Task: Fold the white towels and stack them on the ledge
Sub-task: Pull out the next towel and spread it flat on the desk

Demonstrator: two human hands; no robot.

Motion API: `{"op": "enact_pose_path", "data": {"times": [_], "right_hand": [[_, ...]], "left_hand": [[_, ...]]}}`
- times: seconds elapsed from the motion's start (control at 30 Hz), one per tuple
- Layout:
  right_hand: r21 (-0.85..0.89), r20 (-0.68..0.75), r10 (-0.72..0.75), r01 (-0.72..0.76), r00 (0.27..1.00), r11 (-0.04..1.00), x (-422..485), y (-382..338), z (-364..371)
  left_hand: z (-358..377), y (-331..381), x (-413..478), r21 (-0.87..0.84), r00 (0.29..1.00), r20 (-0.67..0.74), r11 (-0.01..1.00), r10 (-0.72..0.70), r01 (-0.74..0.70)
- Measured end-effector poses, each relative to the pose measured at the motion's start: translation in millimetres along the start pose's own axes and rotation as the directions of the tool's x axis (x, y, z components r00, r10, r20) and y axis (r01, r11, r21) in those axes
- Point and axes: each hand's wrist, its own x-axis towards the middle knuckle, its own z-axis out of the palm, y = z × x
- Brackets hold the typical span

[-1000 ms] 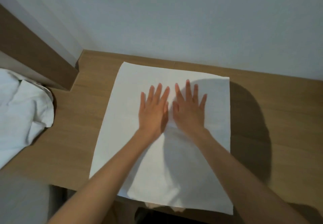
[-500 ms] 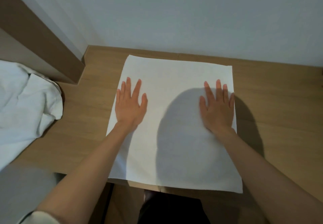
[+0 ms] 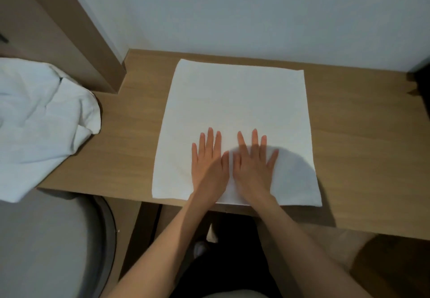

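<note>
A white towel (image 3: 235,102) lies spread flat on the wooden ledge (image 3: 130,134), its near edge at the ledge's front. My left hand (image 3: 209,162) and my right hand (image 3: 252,163) press flat on the towel's near middle, side by side, fingers straight and pointing away from me. A heap of crumpled white towels (image 3: 39,120) sits at the left, hanging over the ledge's left end.
A pale wall rises behind the ledge, and a brown panel (image 3: 76,30) stands at the back left corner. A dark object (image 3: 422,81) shows at the right edge. Below the ledge on the left is a grey rounded seat (image 3: 46,246).
My hands went from together at the towel's middle, out to its left and right sides, then back together nearer its front edge. The view tilted down.
</note>
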Motion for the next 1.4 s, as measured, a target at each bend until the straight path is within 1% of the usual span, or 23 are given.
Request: {"op": "enact_pose_path", "data": {"times": [0.07, 0.17, 0.27, 0.33, 0.37, 0.47, 0.57, 0.63, 0.7, 0.77, 0.83, 0.87, 0.97, 1.07, 1.13, 1.23, 1.4], "right_hand": [[-0.025, -0.062, -0.027, 0.025, 0.998, 0.999, -8, 7, 8], [-0.032, -0.101, -0.070, 0.067, 0.992, 0.997, -13, 29, 9], [0.000, -0.129, 0.024, -0.024, 0.991, 1.000, -19, 58, 7], [0.004, -0.093, 0.092, -0.092, 0.991, 0.996, -22, 76, 6], [0.001, -0.089, 0.101, -0.102, 0.991, 0.995, -25, 81, 5], [0.003, -0.108, 0.059, -0.059, 0.992, 0.998, -34, 89, 1], [-0.032, -0.066, 0.041, -0.044, 0.997, 0.999, -42, 91, -3], [-0.055, -0.075, 0.016, -0.020, 0.997, 0.998, -45, 86, -5], [-0.078, -0.071, -0.084, 0.079, 0.994, 0.994, -51, 78, -4], [-0.095, -0.009, -0.174, 0.173, 0.985, 0.980, -62, 73, 2], [-0.119, 0.041, -0.191, 0.194, 0.981, 0.974, -70, 79, 6], [-0.128, 0.054, -0.193, 0.198, 0.980, 0.972, -72, 83, 6], [-0.155, 0.112, -0.224, 0.240, 0.968, 0.958, -76, 91, 1], [-0.137, 0.131, -0.248, 0.265, 0.960, 0.954, -86, 89, -1], [-0.134, 0.125, -0.254, 0.270, 0.959, 0.953, -98, 86, 0], [-0.181, 0.108, -0.269, 0.285, 0.957, 0.941, -116, 90, 2], [-0.198, 0.023, -0.304, 0.303, 0.952, 0.932, -136, 106, -6]], "left_hand": [[4, -13, -3, 0.084, 0.998, -0.025, 0.995, 0.058, -0.056], [-1, -35, -3, 0.053, 0.995, 0.006, 0.994, 0.101, -0.101], [-7, -59, -10, 0.045, 0.996, -0.016, 0.995, 0.089, -0.088], [-12, -75, -16, 0.036, 0.997, -0.025, 0.997, 0.074, -0.073], [-14, -82, -18, 0.040, 0.997, -0.022, 0.996, 0.075, -0.074], [-21, -93, -24, 0.023, 0.994, 0.010, 0.994, 0.105, -0.105], [-28, -90, -27, -0.035, 0.992, 0.018, 0.992, 0.122, -0.121], [-33, -87, -31, -0.053, 0.983, 0.007, 0.982, 0.184, -0.184], [-34, -86, -39, -0.018, 0.965, 0.029, 0.965, 0.262, -0.261], [-32, -92, -50, 0.073, 0.953, 0.108, 0.954, 0.282, -0.290], [-31, -103, -59, 0.156, 0.949, 0.154, 0.941, 0.276, -0.299], [-31, -109, -62, 0.170, 0.945, 0.164, 0.936, 0.283, -0.310], [-34, -125, -72, 0.151, 0.928, 0.181, 0.923, 0.327, -0.355], [-36, -131, -81, 0.140, 0.916, 0.179, 0.912, 0.360, -0.386], [-37, -133, -87, 0.175, 0.907, 0.166, 0.894, 0.387, -0.414], [-37, -137, -99, 0.195, 0.894, 0.118, 0.873, 0.432, -0.447], [-48, -143, -115, 0.183, 0.909, 0.023, 0.892, 0.417, -0.413]]}}
